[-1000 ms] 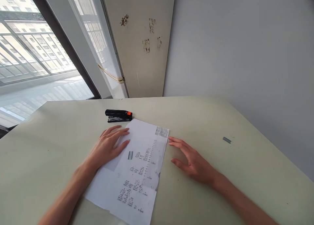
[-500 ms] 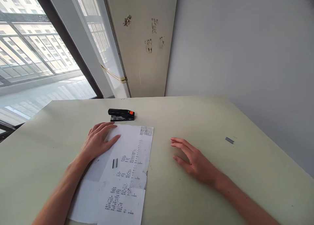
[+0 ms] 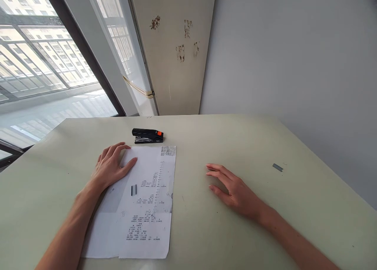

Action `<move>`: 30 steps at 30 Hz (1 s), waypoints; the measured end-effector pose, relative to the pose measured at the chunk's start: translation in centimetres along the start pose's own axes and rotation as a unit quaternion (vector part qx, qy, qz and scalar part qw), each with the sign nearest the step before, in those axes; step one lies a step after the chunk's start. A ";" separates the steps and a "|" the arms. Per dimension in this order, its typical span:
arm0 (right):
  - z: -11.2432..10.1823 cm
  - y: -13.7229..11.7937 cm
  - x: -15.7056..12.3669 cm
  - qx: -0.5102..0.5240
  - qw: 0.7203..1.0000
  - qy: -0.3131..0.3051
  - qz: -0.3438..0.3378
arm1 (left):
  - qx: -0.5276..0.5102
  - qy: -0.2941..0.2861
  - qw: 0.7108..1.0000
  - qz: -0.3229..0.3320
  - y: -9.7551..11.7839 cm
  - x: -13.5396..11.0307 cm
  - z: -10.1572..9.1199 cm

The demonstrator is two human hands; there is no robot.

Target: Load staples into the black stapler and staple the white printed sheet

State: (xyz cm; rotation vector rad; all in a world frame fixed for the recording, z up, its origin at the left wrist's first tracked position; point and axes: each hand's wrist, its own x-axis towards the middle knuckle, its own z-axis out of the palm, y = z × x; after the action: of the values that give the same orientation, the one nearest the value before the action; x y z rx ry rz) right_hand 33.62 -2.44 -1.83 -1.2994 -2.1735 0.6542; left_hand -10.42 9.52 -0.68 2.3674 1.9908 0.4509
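My left hand [image 3: 110,165] lies flat and open on the upper left corner of a printed white sheet of paper [image 3: 147,207]. The sheet rests on the pale green table [image 3: 206,144]. A small strip of staples [image 3: 134,190] sits on the paper just below my left hand. Beyond the top edge of the paper lies a black stapler [image 3: 147,135] with an orange end. My right hand [image 3: 232,189] rests open on the bare table to the right of the paper, its fingers spread, holding nothing.
A second strip of staples [image 3: 277,167] lies on the table at the far right. A large window [image 3: 44,58] is on the left. Behind the table stand a stained beige panel [image 3: 173,50] and a grey wall [image 3: 294,54].
My left hand has slid the paper to the left and turned it until its edges run straight toward me. My right hand has stayed almost still, now apart from the sheet.
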 end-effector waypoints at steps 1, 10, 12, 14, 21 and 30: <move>0.0 0.0 0.0 -0.001 1.000 0.001 0.000 | 0.000 -0.004 1.000 -0.008 0.2 0.0 0.0; 0.1 -0.2 -0.2 -0.005 1.000 -0.001 0.005 | -0.030 0.002 0.997 -0.064 1.4 -0.1 0.1; 0.2 -0.1 -0.3 -0.006 1.000 -0.003 0.005 | -0.053 0.007 0.996 -0.074 1.4 -0.1 0.2; 0.3 0.1 -0.3 -0.009 1.000 -0.004 0.002 | -0.079 0.010 0.994 -0.080 1.4 0.0 0.3; 0.5 0.3 -0.4 -0.020 1.000 -0.003 -0.005 | -0.078 0.018 0.994 -0.075 1.6 -0.1 0.5; 0.4 0.1 -0.4 -0.025 1.000 0.002 -0.006 | -0.057 0.018 0.996 -0.062 1.9 -0.3 0.5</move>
State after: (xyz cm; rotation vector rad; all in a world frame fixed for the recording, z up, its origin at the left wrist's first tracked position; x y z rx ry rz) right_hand 33.61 -2.78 -2.23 -1.3118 -2.2060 0.5954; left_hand -8.49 8.99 -0.88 2.1716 2.0525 0.5895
